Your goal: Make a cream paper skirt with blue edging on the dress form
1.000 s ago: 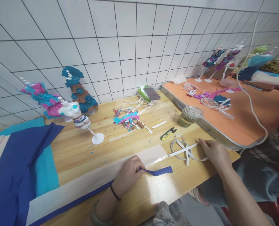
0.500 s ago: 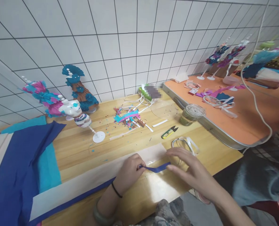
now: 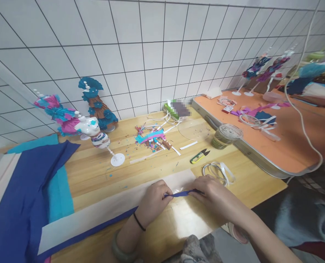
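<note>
A narrow blue paper strip is stretched between my two hands over the near part of the wooden table. My left hand pinches its left part, and my right hand pinches the right end, fingers closed. Beneath and behind them lies a long pale pink strip along a blue strip. Just beyond my right hand is a coil of white ribbon. Thread snips with a yellow-green handle lie farther back.
Blue crepe-like sheets cover the table's left end. Dressed figures on stands stand behind. Colourful scraps lie mid-table. A lidded plastic tub stands beside the orange table, over which a white cable hangs.
My right hand has closed from spread fingers onto the right end of the blue strip, which is now held at both ends. My left hand keeps its pinch. The view shifted slightly.
</note>
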The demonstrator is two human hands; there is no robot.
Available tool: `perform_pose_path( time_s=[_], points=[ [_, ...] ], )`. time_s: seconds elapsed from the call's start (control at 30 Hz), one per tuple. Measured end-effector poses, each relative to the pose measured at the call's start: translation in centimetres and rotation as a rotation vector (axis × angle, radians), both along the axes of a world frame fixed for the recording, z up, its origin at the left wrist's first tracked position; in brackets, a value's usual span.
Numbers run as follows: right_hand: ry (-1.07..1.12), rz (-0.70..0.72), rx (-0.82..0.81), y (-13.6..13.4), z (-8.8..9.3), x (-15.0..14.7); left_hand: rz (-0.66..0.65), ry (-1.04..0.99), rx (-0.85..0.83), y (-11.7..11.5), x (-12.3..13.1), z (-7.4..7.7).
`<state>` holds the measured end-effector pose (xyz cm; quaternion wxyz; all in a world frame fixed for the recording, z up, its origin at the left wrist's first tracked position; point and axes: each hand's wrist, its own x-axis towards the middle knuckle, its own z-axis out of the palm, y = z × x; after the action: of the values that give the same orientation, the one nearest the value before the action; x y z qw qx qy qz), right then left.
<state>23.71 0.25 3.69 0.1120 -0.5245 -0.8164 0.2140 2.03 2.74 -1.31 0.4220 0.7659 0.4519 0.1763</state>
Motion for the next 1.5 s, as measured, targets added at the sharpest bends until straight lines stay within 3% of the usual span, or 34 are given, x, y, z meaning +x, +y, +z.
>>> perform_pose_path(
  time_s=[0.23, 0.63, 0.83, 1.0, 1.23, 1.5],
  points=[
    [0.002, -0.119, -0.169, 1.3, -0.1, 1.9, 0.008, 0.039, -0.002, 0.0, 0.0, 0.2],
    [0.041, -0.22, -0.245, 0.9, -1.0, 2.7, 0.024, 0.095, 0.032, -0.3, 0.1, 0.3],
    [0.108, -0.201, -0.187, 0.9, -0.8, 2.7, 0.027, 0.118, 0.055, -0.5, 0.2, 0.5],
    [0.116, -0.269, -0.175, 0.4, -0.4, 3.0, 0.038, 0.099, 0.076, -0.6, 0.2, 0.3],
    [0.024, -0.254, -0.16, -1.3, -2.0, 3.5, 0.058, 0.121, 0.082, -0.5, 0.4, 0.1],
    [-0.043, -0.451, -0.004, 0.2, -3.1, 7.6, 0.058, 0.116, 0.084, -0.5, 0.4, 0.0]
  ],
)
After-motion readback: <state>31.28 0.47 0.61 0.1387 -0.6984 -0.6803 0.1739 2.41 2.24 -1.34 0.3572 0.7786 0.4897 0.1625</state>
